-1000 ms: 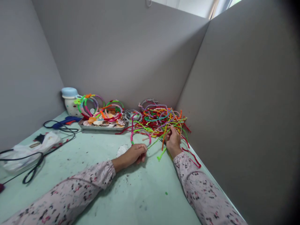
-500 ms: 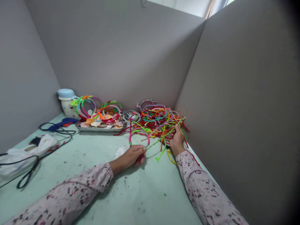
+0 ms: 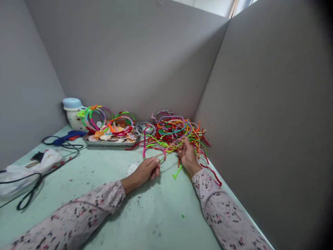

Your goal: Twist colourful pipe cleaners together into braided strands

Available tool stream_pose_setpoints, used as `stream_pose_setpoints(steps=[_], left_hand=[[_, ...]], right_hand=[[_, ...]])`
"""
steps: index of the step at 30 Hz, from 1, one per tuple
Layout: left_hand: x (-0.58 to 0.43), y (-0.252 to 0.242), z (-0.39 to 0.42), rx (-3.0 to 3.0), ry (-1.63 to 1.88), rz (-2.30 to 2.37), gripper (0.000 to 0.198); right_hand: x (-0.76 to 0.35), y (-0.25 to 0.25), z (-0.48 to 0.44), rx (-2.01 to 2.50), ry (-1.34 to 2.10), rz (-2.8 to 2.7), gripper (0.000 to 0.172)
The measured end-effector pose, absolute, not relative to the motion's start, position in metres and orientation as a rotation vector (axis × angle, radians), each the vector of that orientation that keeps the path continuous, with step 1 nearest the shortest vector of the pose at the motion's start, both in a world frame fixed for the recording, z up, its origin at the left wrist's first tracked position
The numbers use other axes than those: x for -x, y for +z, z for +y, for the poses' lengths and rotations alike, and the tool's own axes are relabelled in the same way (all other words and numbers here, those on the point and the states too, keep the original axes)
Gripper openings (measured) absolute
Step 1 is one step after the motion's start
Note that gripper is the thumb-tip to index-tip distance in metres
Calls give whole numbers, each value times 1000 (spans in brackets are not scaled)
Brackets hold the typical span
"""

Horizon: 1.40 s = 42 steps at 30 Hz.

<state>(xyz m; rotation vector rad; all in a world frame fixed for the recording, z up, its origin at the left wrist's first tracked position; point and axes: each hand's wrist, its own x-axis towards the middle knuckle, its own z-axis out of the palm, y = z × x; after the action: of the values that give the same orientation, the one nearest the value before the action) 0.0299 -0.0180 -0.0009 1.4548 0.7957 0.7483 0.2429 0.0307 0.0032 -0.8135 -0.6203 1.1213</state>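
In the head view, my left hand point(image 3: 145, 171) pinches the lower edge of a hoop point(image 3: 164, 155) wrapped partly in pink and green pipe cleaner. My right hand point(image 3: 188, 158) is closed on a green pipe cleaner point(image 3: 171, 150), which runs slantwise down to the hoop near my left fingertips. Its far end is hard to make out against a tangled heap of colourful pipe cleaners point(image 3: 171, 130) just behind my right hand. A loose bright green end point(image 3: 177, 172) lies below that hand.
At the back left, a metal tray point(image 3: 111, 143) holds shells and several wrapped hoops. Beside it are coiled wire point(image 3: 142, 127) and a white jar point(image 3: 74, 118) with a blue lid. A black cord point(image 3: 41, 178) and plastic bag point(image 3: 15, 178) lie left. Grey partitions point(image 3: 130, 62) enclose the table.
My right hand has moved left and slightly down, closer to the hoop, along with the green pipe cleaner. My left hand has barely shifted and still holds the hoop.
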Motion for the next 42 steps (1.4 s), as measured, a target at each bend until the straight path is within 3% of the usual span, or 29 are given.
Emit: stream_pose_setpoints(steps=[7,13,25,42], left_hand=[[-24,0,-15,-1418,838,739,39],[-22,-1,-12,-1311,813,730,36],[-24,-5,-8,-1211,836,788,18],[-25,2,-14,-1372,861,925,17]], right_hand=[[-208,-5,5,833,1347,-1113,36],[-198,-16,2,920,1269,-1325,26],[-197,-17,1,939,1209,-1375,26],[-194,-9,-4,1054,1015,-1461,26]])
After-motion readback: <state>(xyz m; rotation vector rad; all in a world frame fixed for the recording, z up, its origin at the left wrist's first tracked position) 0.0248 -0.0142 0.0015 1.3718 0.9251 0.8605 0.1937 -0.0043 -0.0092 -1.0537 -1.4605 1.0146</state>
